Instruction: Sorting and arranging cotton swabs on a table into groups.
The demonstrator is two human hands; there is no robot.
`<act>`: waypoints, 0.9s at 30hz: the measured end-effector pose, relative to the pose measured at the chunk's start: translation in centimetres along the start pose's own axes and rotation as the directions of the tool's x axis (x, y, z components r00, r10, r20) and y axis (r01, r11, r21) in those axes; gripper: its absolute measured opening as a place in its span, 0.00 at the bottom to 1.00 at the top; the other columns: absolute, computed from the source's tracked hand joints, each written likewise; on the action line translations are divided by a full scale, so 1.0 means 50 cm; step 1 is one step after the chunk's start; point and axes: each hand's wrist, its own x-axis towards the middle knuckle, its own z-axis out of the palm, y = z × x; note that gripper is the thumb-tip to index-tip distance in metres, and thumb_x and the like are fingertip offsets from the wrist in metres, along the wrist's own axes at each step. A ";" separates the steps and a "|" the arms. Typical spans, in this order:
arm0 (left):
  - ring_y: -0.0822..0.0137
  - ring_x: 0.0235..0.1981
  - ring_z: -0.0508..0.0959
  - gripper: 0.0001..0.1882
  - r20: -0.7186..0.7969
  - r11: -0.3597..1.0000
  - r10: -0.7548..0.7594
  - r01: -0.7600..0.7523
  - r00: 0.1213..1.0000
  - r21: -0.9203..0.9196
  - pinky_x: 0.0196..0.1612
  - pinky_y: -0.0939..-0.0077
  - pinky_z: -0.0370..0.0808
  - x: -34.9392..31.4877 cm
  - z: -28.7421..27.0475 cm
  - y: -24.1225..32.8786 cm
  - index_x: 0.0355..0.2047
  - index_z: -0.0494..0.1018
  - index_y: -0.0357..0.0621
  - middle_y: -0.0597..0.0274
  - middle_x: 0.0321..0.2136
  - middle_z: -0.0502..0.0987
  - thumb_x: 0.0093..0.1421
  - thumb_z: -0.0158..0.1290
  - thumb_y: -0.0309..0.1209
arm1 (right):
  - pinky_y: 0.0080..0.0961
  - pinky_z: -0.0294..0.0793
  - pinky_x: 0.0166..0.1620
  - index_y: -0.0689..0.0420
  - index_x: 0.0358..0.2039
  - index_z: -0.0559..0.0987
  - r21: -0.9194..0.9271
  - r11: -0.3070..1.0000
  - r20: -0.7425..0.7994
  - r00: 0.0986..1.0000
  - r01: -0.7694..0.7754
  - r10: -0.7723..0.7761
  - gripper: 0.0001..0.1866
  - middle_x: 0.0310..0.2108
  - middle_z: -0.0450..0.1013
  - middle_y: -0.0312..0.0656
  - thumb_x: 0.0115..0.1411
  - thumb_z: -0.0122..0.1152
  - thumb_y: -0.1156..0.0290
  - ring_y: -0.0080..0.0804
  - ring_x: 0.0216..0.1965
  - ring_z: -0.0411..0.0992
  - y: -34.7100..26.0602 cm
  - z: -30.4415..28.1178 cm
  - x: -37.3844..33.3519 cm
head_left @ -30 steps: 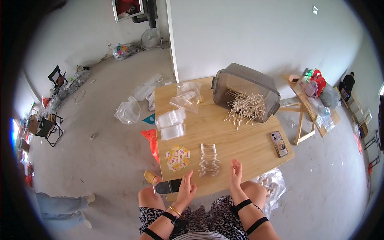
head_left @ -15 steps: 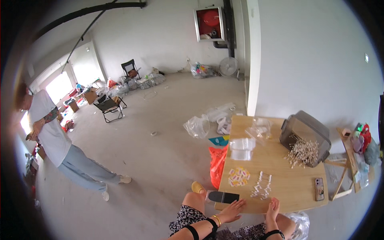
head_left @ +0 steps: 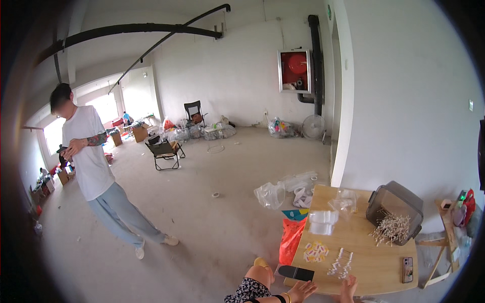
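My left hand lies at the table's near edge with its fingers stretched out, holding nothing. Just beyond it is a flat black-and-grey strip, its end reaching over the left edge. To its right, my right hand rests at the same edge, fingers loosely extended, with nothing visible in it. Near the fingertips, several white-tipped cotton swabs are laid out in a group. Small yellow-and-white labels form a loose pile left of them. Farther back are clear plastic bags.
A tipped grey bin spills a heap of cotton swabs. A phone lies at the table's right. An orange bag hangs by the left side. A person stands at left; folding chair and plastic bags occupy the floor.
My view has tilted up and turned left, so the table and my hands sit lower and farther right. The standing person shows more fully. The tabletop objects look unmoved.
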 end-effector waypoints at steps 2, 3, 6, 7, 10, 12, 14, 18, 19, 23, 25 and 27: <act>0.43 0.74 0.36 0.59 0.357 0.951 0.017 0.095 0.934 -0.296 0.66 0.30 0.48 0.008 0.002 -0.008 0.74 0.39 0.52 0.55 0.75 0.36 0.51 0.61 0.57 | 0.35 0.69 0.53 0.59 0.46 0.74 0.169 0.980 -0.020 0.994 -0.107 0.112 0.16 0.41 0.68 0.49 0.55 0.57 0.80 0.44 0.45 0.69 -0.047 0.008 0.033; 0.43 0.74 0.36 0.59 0.354 0.953 0.013 0.096 0.935 -0.287 0.66 0.30 0.48 0.009 0.001 -0.016 0.74 0.39 0.52 0.55 0.75 0.36 0.51 0.61 0.57 | 0.35 0.68 0.49 0.61 0.41 0.73 0.181 0.983 0.021 1.000 -0.007 0.003 0.11 0.37 0.66 0.47 0.55 0.58 0.80 0.43 0.42 0.67 -0.091 0.002 0.069; 0.43 0.74 0.35 0.60 0.349 0.965 0.037 0.057 0.936 -0.257 0.65 0.28 0.49 0.005 -0.011 -0.003 0.74 0.40 0.52 0.55 0.75 0.36 0.51 0.60 0.60 | 0.36 0.64 0.41 0.62 0.30 0.71 0.102 0.931 -0.108 0.935 0.350 -0.339 0.05 0.32 0.63 0.45 0.55 0.59 0.81 0.40 0.36 0.63 -0.444 -0.096 0.104; 0.43 0.74 0.35 0.61 0.401 0.963 0.032 0.079 0.915 -0.257 0.66 0.27 0.48 0.016 -0.017 0.003 0.74 0.39 0.53 0.55 0.75 0.34 0.50 0.61 0.61 | 0.37 0.63 0.42 0.61 0.30 0.72 0.061 0.883 -0.165 0.877 0.466 -0.451 0.05 0.31 0.64 0.44 0.54 0.59 0.82 0.41 0.36 0.63 -0.514 -0.136 0.115; 0.43 0.74 0.34 0.62 0.501 0.961 0.000 0.139 0.865 -0.240 0.66 0.27 0.47 0.022 -0.039 -0.003 0.74 0.38 0.54 0.55 0.75 0.33 0.49 0.61 0.62 | 0.41 0.63 0.42 0.60 0.29 0.73 -0.208 0.697 -0.295 0.635 0.687 -0.714 0.06 0.31 0.65 0.44 0.51 0.59 0.82 0.45 0.35 0.64 -0.759 -0.243 0.081; 0.44 0.74 0.33 0.62 0.567 0.957 -0.022 0.182 0.823 -0.227 0.66 0.26 0.46 0.014 -0.060 -0.008 0.74 0.37 0.54 0.55 0.75 0.32 0.50 0.60 0.63 | 0.38 0.64 0.44 0.61 0.29 0.73 -0.218 0.617 -0.260 0.565 0.756 -0.783 0.03 0.31 0.66 0.44 0.54 0.58 0.80 0.42 0.35 0.64 -0.868 -0.300 0.012; 0.47 0.74 0.34 0.60 0.604 0.964 0.041 0.128 0.796 -0.233 0.67 0.28 0.46 0.064 -0.141 0.017 0.74 0.36 0.53 0.57 0.75 0.31 0.53 0.61 0.57 | 0.36 0.65 0.46 0.63 0.30 0.74 -0.320 0.545 -0.235 0.493 0.775 -0.838 0.02 0.32 0.66 0.44 0.56 0.57 0.79 0.40 0.36 0.65 -0.885 -0.403 -0.045; 0.49 0.75 0.34 0.60 0.675 0.968 -0.053 0.204 0.736 -0.146 0.66 0.27 0.45 0.037 -0.151 0.006 0.74 0.30 0.56 0.60 0.75 0.29 0.55 0.60 0.54 | 0.52 0.68 0.56 0.57 0.58 0.72 -0.276 0.163 0.026 0.177 0.947 -0.984 0.26 0.51 0.71 0.51 0.61 0.63 0.61 0.52 0.53 0.69 -0.856 -0.458 -0.108; 0.49 0.75 0.34 0.60 0.673 0.970 -0.042 0.190 0.739 -0.149 0.66 0.27 0.45 0.038 -0.150 0.010 0.74 0.30 0.56 0.60 0.75 0.29 0.55 0.60 0.54 | 0.52 0.68 0.56 0.57 0.58 0.72 -0.280 0.178 0.019 0.191 0.943 -0.981 0.26 0.51 0.70 0.51 0.61 0.63 0.60 0.52 0.54 0.68 -0.848 -0.463 -0.117; 0.51 0.75 0.34 0.60 0.687 0.967 -0.088 0.227 0.721 -0.114 0.67 0.28 0.46 0.040 -0.153 0.024 0.74 0.31 0.57 0.62 0.75 0.28 0.54 0.61 0.54 | 0.54 0.67 0.57 0.57 0.59 0.71 -0.271 0.243 -0.018 0.248 0.931 -0.969 0.28 0.54 0.68 0.51 0.61 0.63 0.57 0.51 0.56 0.67 -0.810 -0.482 -0.154; 0.52 0.75 0.34 0.60 0.692 0.967 -0.075 0.220 0.718 -0.124 0.67 0.28 0.45 0.063 -0.160 0.042 0.74 0.32 0.58 0.65 0.75 0.28 0.53 0.62 0.53 | 0.54 0.67 0.58 0.57 0.59 0.71 -0.294 0.283 -0.024 0.289 0.913 -0.957 0.29 0.55 0.67 0.51 0.61 0.63 0.56 0.51 0.57 0.66 -0.793 -0.506 -0.186; 0.52 0.75 0.33 0.60 0.688 0.961 -0.109 0.253 0.718 -0.112 0.67 0.27 0.45 0.039 -0.168 0.025 0.74 0.33 0.59 0.66 0.75 0.28 0.54 0.61 0.54 | 0.55 0.66 0.58 0.56 0.59 0.71 -0.243 0.315 -0.040 0.315 0.917 -0.948 0.30 0.57 0.66 0.51 0.61 0.63 0.54 0.51 0.58 0.65 -0.771 -0.505 -0.206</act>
